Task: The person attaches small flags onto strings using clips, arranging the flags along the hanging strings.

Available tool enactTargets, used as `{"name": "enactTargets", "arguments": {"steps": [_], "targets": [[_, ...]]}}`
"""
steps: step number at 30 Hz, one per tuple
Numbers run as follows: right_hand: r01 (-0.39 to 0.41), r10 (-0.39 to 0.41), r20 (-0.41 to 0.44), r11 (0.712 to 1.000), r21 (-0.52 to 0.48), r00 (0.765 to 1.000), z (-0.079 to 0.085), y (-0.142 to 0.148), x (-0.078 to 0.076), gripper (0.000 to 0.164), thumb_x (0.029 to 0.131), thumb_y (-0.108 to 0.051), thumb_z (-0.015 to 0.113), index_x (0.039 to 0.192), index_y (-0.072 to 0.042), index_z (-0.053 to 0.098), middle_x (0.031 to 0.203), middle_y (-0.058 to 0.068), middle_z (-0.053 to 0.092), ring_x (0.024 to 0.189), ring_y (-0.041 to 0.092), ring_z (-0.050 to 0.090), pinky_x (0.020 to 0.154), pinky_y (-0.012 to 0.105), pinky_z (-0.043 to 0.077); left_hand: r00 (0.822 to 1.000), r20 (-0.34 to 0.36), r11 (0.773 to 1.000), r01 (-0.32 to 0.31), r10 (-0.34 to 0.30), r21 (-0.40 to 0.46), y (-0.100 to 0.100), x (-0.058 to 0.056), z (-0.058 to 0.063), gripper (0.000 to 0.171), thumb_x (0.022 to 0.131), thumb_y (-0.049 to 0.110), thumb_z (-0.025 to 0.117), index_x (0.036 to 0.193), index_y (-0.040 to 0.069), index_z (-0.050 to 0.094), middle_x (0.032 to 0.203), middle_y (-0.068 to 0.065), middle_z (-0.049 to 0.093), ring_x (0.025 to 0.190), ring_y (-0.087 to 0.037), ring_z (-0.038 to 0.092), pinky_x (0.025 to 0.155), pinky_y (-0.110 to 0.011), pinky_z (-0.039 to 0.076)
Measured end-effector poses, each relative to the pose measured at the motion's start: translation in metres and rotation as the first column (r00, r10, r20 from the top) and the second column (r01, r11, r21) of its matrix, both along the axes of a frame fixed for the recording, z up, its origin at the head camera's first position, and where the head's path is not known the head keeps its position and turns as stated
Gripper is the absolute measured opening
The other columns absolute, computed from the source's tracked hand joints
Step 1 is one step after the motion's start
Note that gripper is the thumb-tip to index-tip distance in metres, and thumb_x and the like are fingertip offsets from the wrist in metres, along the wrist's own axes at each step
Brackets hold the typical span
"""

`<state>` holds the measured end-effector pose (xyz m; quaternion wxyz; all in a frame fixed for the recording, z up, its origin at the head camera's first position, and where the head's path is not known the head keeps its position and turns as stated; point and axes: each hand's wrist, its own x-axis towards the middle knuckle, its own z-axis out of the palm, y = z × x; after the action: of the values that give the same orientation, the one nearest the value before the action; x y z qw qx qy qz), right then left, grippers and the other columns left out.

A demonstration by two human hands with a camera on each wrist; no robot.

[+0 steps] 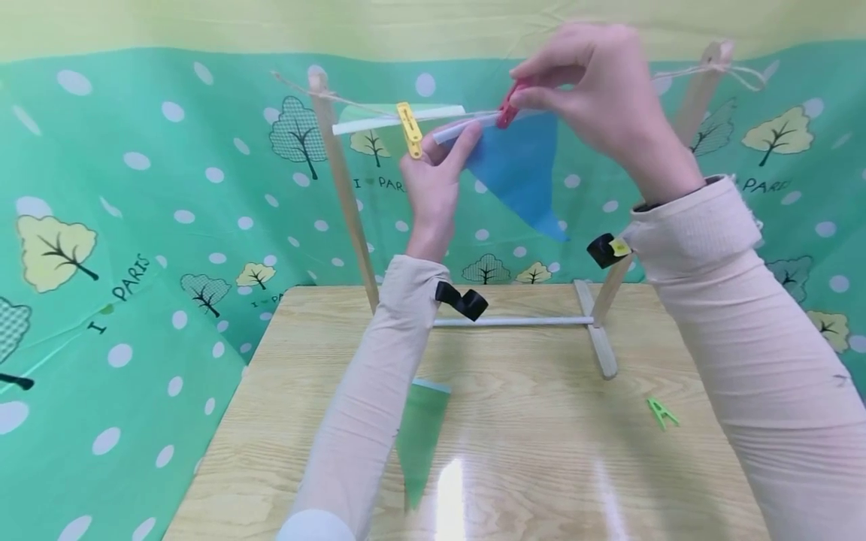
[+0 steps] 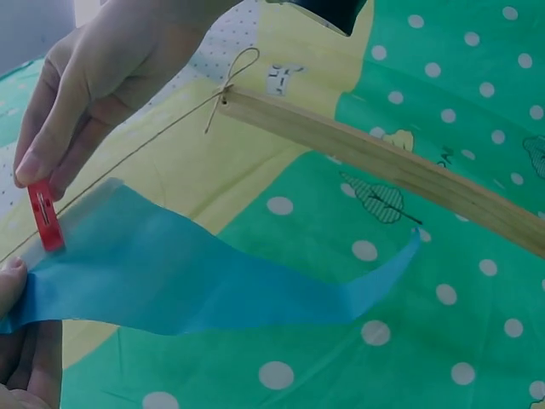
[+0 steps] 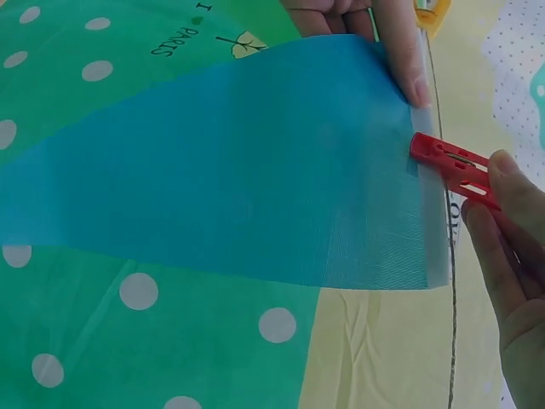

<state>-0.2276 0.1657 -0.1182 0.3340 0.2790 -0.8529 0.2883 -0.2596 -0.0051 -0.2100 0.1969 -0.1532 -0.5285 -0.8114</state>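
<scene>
My right hand pinches a red clothespin by its handle ends. The clothespin's nose lies over the string and the white top strip of a blue pennant. With thumb and fingers, my left hand grips that strip near its left end, as the right wrist view shows. From there the blue cloth hangs down to a point. Just left of my left hand, a yellow clothespin sits on the string over the white strip of a pale green pennant.
Two wooden posts carry the string, with a white rod low between them. On the wooden table lie a green pennant, partly behind my left sleeve, and a green clothespin. A dotted green cloth hangs behind.
</scene>
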Motion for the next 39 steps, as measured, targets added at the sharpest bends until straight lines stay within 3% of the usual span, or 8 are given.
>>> {"name": "enactTargets", "arguments": {"steps": [8,16,23,33,39], "targets": [[-0.013,0.011,0.057,0.999,0.041,0.998,-0.003,-0.001,0.000,0.027,0.090,-0.015,0.072,0.115,-0.005,0.074,0.108,0.004,0.069,0.095,0.002,0.063,0.092,0.018,0.052,1.000,-0.011,1.000,-0.004,0.004,-0.010,0.001,0.000,0.001,0.024,0.086,0.012,0.078,0.106,0.000,0.073,0.100,-0.009,0.076,0.096,-0.017,0.072,0.090,-0.026,0.055],[-0.055,0.055,0.085,0.998,-0.010,0.995,-0.007,0.001,-0.003,0.030,0.091,-0.012,0.071,0.119,-0.004,0.071,0.109,0.000,0.066,0.095,0.001,0.061,0.093,0.019,0.051,1.000,-0.004,1.000,-0.001,0.001,-0.025,0.003,0.001,0.002,0.024,0.086,0.013,0.079,0.105,0.000,0.074,0.097,-0.009,0.076,0.092,-0.019,0.072,0.087,-0.028,0.056],[-0.042,0.043,0.096,0.999,-0.008,0.995,-0.007,0.002,-0.003,0.039,0.092,-0.014,0.070,0.130,-0.009,0.064,0.114,0.004,0.068,0.104,0.008,0.064,0.097,0.021,0.050,1.000,0.004,1.000,0.010,-0.010,0.000,0.003,0.003,0.004,0.023,0.086,0.012,0.079,0.106,0.000,0.074,0.099,-0.009,0.076,0.095,-0.018,0.072,0.089,-0.027,0.055],[0.017,-0.012,0.142,0.999,-0.031,0.990,-0.012,0.008,0.000,0.044,0.093,-0.022,0.070,0.136,-0.013,0.061,0.125,0.005,0.067,0.112,0.011,0.064,0.100,0.021,0.049,0.999,0.021,0.999,0.034,-0.034,-0.008,0.002,0.005,-0.006,0.024,0.088,0.014,0.077,0.107,0.000,0.074,0.101,-0.010,0.076,0.096,-0.018,0.073,0.088,-0.029,0.057],[0.019,-0.010,0.096,0.996,-0.091,0.995,-0.015,0.013,0.002,0.039,0.092,-0.019,0.071,0.130,-0.011,0.065,0.122,0.006,0.068,0.105,0.006,0.064,0.096,0.020,0.050,0.999,0.017,0.999,0.040,-0.040,-0.005,-0.003,0.005,-0.012,0.028,0.088,0.013,0.077,0.110,-0.003,0.071,0.103,-0.014,0.075,0.093,-0.021,0.074,0.090,-0.029,0.056]]}}
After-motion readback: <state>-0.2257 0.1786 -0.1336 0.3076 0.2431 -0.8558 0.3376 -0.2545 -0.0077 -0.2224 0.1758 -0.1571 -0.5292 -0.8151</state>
